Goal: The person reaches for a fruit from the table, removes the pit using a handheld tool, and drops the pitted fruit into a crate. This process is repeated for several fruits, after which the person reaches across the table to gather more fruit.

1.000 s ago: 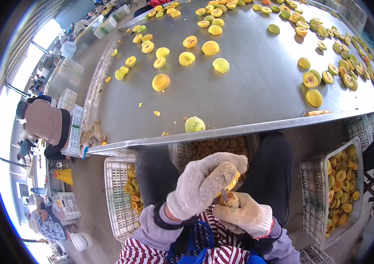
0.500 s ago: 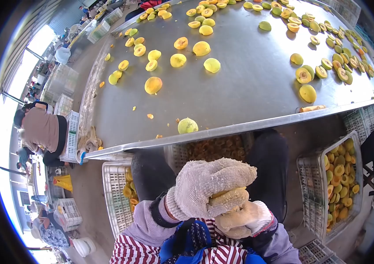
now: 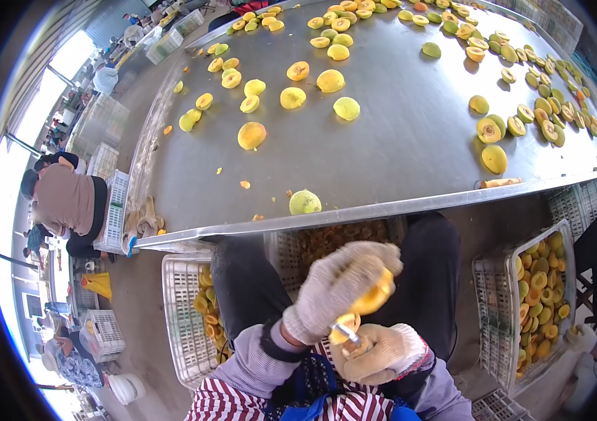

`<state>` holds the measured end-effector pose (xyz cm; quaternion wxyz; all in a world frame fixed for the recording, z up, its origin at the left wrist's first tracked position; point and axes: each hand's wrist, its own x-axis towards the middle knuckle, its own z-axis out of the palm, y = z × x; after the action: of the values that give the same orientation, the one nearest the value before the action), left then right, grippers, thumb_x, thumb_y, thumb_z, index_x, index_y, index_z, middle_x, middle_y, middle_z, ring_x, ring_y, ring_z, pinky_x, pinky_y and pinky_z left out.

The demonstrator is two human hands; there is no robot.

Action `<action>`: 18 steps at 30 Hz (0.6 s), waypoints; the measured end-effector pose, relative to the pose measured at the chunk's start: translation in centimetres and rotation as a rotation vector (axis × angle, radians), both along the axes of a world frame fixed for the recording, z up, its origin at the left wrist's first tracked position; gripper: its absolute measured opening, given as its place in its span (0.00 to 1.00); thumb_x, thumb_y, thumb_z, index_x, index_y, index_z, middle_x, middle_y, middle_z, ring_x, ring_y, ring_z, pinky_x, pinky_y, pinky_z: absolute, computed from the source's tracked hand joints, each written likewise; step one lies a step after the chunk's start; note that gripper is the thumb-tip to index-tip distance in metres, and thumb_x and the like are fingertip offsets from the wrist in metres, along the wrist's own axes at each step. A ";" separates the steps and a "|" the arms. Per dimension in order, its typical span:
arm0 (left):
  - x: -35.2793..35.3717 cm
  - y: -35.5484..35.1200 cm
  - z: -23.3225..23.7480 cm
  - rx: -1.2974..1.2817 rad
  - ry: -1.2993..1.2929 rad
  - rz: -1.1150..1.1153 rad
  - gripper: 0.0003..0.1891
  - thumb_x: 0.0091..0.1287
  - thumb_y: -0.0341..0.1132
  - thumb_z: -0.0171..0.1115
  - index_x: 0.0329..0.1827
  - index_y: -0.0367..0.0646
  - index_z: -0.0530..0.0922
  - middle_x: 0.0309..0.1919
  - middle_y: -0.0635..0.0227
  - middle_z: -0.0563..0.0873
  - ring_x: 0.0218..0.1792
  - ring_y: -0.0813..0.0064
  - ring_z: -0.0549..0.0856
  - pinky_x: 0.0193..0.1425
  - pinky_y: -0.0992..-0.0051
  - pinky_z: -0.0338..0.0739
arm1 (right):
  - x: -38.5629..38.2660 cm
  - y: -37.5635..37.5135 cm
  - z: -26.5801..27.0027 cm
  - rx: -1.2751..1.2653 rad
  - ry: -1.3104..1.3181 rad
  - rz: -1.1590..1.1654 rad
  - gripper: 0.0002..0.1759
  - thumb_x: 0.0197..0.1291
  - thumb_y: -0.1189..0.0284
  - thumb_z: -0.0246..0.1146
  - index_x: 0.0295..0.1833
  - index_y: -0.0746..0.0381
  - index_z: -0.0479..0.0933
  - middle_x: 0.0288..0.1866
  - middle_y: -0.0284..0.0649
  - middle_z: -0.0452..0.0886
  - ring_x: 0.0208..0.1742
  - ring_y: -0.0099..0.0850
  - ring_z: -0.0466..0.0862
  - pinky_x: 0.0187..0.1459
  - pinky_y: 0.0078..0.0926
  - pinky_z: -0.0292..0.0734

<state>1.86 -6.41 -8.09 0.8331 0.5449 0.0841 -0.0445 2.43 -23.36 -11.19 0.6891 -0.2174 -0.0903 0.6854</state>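
My left hand (image 3: pixel 344 284), in a pale knitted glove and partly blurred, has its fingers curled round a yellow peach piece (image 3: pixel 374 293). Just below it, my right hand (image 3: pixel 377 356), also gloved, grips a small pitting tool (image 3: pixel 347 332) whose shiny metal end points up to the left. A pale orange bit of peach flesh (image 3: pixel 342 330) sits at that metal end, close under the left palm. Both hands are over my lap, in front of the metal table (image 3: pixel 193 189). Nearest on the table is a greenish peach half (image 3: pixel 304 202) by the front edge.
Many peach halves (image 3: pixel 495 158) lie across the table. Crates of peach pieces stand left (image 3: pixel 175 316) and right (image 3: pixel 489 309) of my legs; a crate of brownish pieces (image 3: pixel 284 256) is underneath the table. Another person's gloved hand (image 3: pixel 582 339) shows at far right.
My hands have moved apart slightly. The left has turned, exposing the yellow peach piece, and the tool's metal end now shows. Another person's gloved hand has appeared at far right.
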 end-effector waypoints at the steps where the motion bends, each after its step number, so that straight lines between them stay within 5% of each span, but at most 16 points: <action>1: 0.0 1.4 0.1 0.056 -0.028 0.103 0.19 0.79 0.42 0.58 0.59 0.32 0.79 0.52 0.59 0.87 0.49 0.72 0.87 0.56 0.74 0.82 | 1.2 0.1 0.6 0.120 0.198 0.088 0.09 0.68 0.71 0.68 0.45 0.63 0.76 0.34 0.28 0.75 0.33 0.16 0.74 0.33 0.16 0.67; 2: -0.4 3.0 1.4 0.198 -0.004 0.190 0.18 0.80 0.40 0.56 0.59 0.32 0.79 0.51 0.59 0.87 0.48 0.73 0.87 0.56 0.74 0.82 | 1.9 0.2 2.0 -0.067 0.085 0.027 0.09 0.62 0.74 0.67 0.34 0.67 0.76 0.16 0.31 0.70 0.12 0.18 0.66 0.14 0.18 0.56; 4: -2.3 7.4 0.7 0.535 -0.133 0.368 0.17 0.79 0.38 0.54 0.58 0.32 0.80 0.47 0.62 0.88 0.44 0.74 0.87 0.53 0.75 0.81 | 1.8 0.0 2.1 -0.232 0.000 -0.055 0.11 0.63 0.72 0.68 0.34 0.66 0.75 0.18 0.32 0.72 0.13 0.18 0.68 0.14 0.19 0.57; 7: -6.5 14.5 1.3 1.145 0.067 0.639 0.15 0.76 0.37 0.59 0.58 0.39 0.83 0.44 0.61 0.89 0.43 0.72 0.87 0.51 0.73 0.81 | 2.2 0.8 1.7 -0.374 -0.183 0.002 0.12 0.65 0.68 0.69 0.35 0.63 0.75 0.18 0.30 0.72 0.14 0.17 0.68 0.15 0.19 0.58; 8: -7.8 17.2 1.2 1.456 0.271 0.520 0.16 0.76 0.37 0.57 0.61 0.41 0.81 0.48 0.60 0.89 0.47 0.66 0.87 0.54 0.69 0.80 | 2.4 1.1 1.7 -0.465 -0.292 0.051 0.13 0.66 0.66 0.69 0.35 0.62 0.75 0.19 0.28 0.72 0.15 0.17 0.68 0.16 0.19 0.59; 9: -8.7 18.4 0.9 1.462 0.261 0.525 0.16 0.76 0.37 0.57 0.61 0.41 0.81 0.48 0.60 0.89 0.47 0.66 0.87 0.54 0.69 0.80 | 2.1 1.5 1.5 -0.458 -0.299 0.045 0.13 0.66 0.66 0.69 0.35 0.62 0.75 0.19 0.28 0.72 0.15 0.17 0.68 0.16 0.19 0.59; 11: -8.9 19.0 1.1 2.436 0.162 0.037 0.18 0.71 0.37 0.61 0.61 0.44 0.82 0.52 0.57 0.87 0.54 0.56 0.85 0.61 0.63 0.78 | 1.6 2.3 1.1 -0.467 -0.428 0.089 0.15 0.69 0.57 0.67 0.44 0.58 0.75 0.21 0.24 0.72 0.18 0.15 0.69 0.20 0.17 0.63; 12: -7.7 18.1 1.4 2.241 0.106 0.121 0.20 0.67 0.38 0.63 0.61 0.44 0.82 0.57 0.56 0.85 0.59 0.49 0.81 0.67 0.59 0.74 | 1.7 2.5 1.9 -0.525 -0.451 0.108 0.15 0.69 0.58 0.67 0.42 0.58 0.76 0.23 0.24 0.72 0.21 0.15 0.70 0.23 0.18 0.64; 14: -3.9 14.7 2.3 1.622 0.075 0.187 0.20 0.69 0.39 0.62 0.62 0.43 0.81 0.60 0.55 0.84 0.63 0.52 0.80 0.69 0.60 0.73 | 1.7 3.0 2.6 -0.550 -0.500 0.086 0.15 0.69 0.59 0.67 0.41 0.59 0.76 0.24 0.23 0.72 0.23 0.14 0.70 0.25 0.19 0.65; 15: -2.2 14.2 1.7 1.396 -0.114 0.031 0.19 0.71 0.39 0.61 0.62 0.43 0.81 0.63 0.54 0.82 0.66 0.52 0.79 0.71 0.61 0.72 | 1.7 3.1 2.8 -0.575 -0.539 0.067 0.14 0.68 0.60 0.67 0.39 0.59 0.76 0.25 0.22 0.72 0.25 0.13 0.69 0.27 0.19 0.65; 18: 3.3 10.9 0.7 1.439 -0.252 -0.146 0.16 0.71 0.40 0.61 0.59 0.49 0.84 0.62 0.57 0.83 0.66 0.54 0.79 0.69 0.61 0.75 | 1.4 3.2 3.0 -0.606 -0.615 0.012 0.14 0.67 0.62 0.68 0.38 0.60 0.76 0.29 0.21 0.71 0.31 0.13 0.68 0.33 0.18 0.65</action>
<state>5.12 4.45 -7.35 0.2673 0.9623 -0.0404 0.0296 3.79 -20.16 -8.22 0.5311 -0.6033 -0.0875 0.5884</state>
